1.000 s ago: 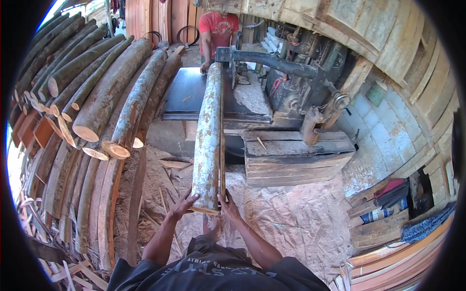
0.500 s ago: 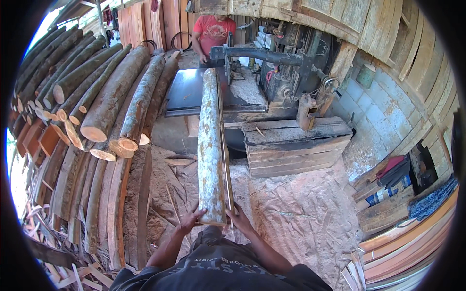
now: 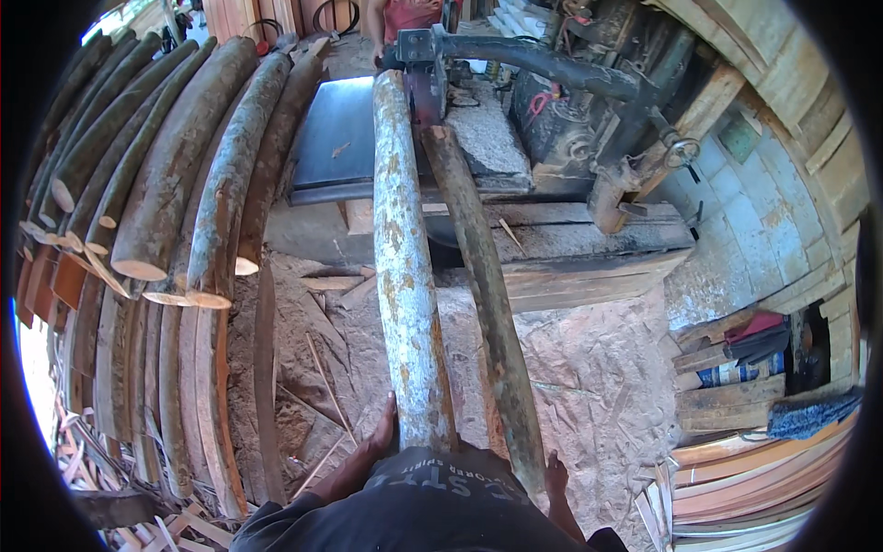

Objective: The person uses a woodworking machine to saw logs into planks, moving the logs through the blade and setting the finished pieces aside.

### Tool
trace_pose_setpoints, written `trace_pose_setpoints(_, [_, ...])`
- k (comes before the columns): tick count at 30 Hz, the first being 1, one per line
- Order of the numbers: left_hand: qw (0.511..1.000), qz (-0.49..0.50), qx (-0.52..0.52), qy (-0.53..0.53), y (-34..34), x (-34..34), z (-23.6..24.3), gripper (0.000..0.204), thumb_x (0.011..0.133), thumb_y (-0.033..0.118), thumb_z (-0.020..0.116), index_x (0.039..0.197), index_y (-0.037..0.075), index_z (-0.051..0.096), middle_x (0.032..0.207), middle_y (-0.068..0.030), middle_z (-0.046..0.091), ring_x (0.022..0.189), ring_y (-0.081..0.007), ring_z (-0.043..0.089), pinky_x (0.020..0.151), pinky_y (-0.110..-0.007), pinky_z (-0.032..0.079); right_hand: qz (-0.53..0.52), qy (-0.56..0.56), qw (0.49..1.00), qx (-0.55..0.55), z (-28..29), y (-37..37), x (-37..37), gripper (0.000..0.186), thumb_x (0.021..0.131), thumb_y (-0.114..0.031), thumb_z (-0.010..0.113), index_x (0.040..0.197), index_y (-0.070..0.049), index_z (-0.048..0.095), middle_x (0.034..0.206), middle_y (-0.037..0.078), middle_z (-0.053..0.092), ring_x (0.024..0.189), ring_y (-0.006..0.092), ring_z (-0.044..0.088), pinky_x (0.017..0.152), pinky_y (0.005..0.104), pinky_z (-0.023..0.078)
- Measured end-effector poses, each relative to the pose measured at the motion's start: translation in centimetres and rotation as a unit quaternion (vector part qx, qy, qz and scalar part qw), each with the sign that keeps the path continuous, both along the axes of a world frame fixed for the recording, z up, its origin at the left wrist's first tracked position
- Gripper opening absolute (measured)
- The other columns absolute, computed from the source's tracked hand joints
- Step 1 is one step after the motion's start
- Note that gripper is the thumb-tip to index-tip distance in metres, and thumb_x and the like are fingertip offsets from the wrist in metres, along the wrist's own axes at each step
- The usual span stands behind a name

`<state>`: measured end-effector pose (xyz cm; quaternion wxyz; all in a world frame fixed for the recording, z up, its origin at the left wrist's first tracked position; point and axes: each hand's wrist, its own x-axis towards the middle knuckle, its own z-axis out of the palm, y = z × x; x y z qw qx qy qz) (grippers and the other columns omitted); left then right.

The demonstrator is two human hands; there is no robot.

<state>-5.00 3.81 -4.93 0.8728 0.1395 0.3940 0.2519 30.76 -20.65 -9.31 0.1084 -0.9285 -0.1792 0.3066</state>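
A long log (image 3: pixel 407 276) with pale, patchy bark runs from my torso to the dark metal saw table (image 3: pixel 334 129), its far end resting there beside the saw housing (image 3: pixel 425 78). My left hand (image 3: pixel 379 440) holds the log's left side, fingers stretched along the bark. A darker bark-covered slab (image 3: pixel 487 294) slants away on the right, its far end on the table and its near end low beside my body. Against that near end, my right hand (image 3: pixel 556 476) holds the slab from its outer side. My torso hides the log's near end and part of both grips.
Stacked logs (image 3: pixel 184 175) fill the left side. Beyond the table stands a person in a red shirt (image 3: pixel 411 13). A sawdust-covered wooden box (image 3: pixel 589 258) and machinery (image 3: pixel 570 120) stand ahead right. Sawn boards (image 3: pixel 763 478) lie at lower right, wood scraps at lower left.
The two long pieces have spread apart, the darker slab swinging right. My right hand has moved right and down with it. My left hand has shifted slightly along the log. My view has tipped down and closer.
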Motion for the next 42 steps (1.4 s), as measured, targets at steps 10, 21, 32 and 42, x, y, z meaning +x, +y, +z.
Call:
trace_pose_setpoints(10, [0.99,0.108,0.075,0.058,36.5,-1.7,-0.8,0.081,0.084,0.068,0.042,0.131,0.003,0.046,0.121,-0.0143,0.058,0.11,-0.0258,0.056,0.096,-0.039,0.043,0.134,-0.191,0.935,-0.267,-5.4,-6.4,3.3,0.065,0.094,-0.022,0.047,0.146,-0.009,0.011,0.076,0.015,0.066,0.068,0.0276,0.065,0.059,0.0408,0.051])
trace_pose_setpoints(21, [0.969,0.239,-0.04,-0.045,47.5,12.0,-8.2,0.096,0.067,0.07,0.064,0.135,0.008,0.04,0.131,-0.0163,0.048,0.117,-0.0347,0.048,0.103,-0.045,0.035,-0.368,-0.118,0.921,-0.047,0.3,-7.0,-4.6,0.044,0.083,-0.044,0.063,0.071,-0.002,0.064,0.069,0.018,0.061,0.059,0.0274,0.057,0.052,0.0424,0.042])
trace_pose_setpoints(32, [0.927,-0.343,0.0,-0.153,-5.0,28.6,3.6,0.058,0.089,0.05,0.054,0.129,0.009,0.045,0.128,-0.0108,0.052,0.116,-0.0234,0.051,0.097,-0.04,0.044,-0.471,-0.368,0.759,-0.257,17.6,-47.0,-2.5,0.045,0.085,-0.05,0.056,0.104,-0.01,0.062,0.101,0.019,0.065,0.092,0.034,0.063,0.08,0.0494,0.046])
trace_pose_setpoints(42, [0.638,-0.685,0.336,0.101,-17.9,27.6,-8.7,0.053,0.086,0.018,0.064,0.135,0.009,0.045,0.105,-0.0096,0.065,0.092,-0.0171,0.062,0.081,-0.027,0.048,-0.54,-0.148,0.829,0.016,2.0,-42.9,0.2,0.041,0.085,-0.048,0.056,0.104,-0.013,0.066,0.096,0.019,0.067,0.092,0.0339,0.064,0.082,0.0436,0.048])
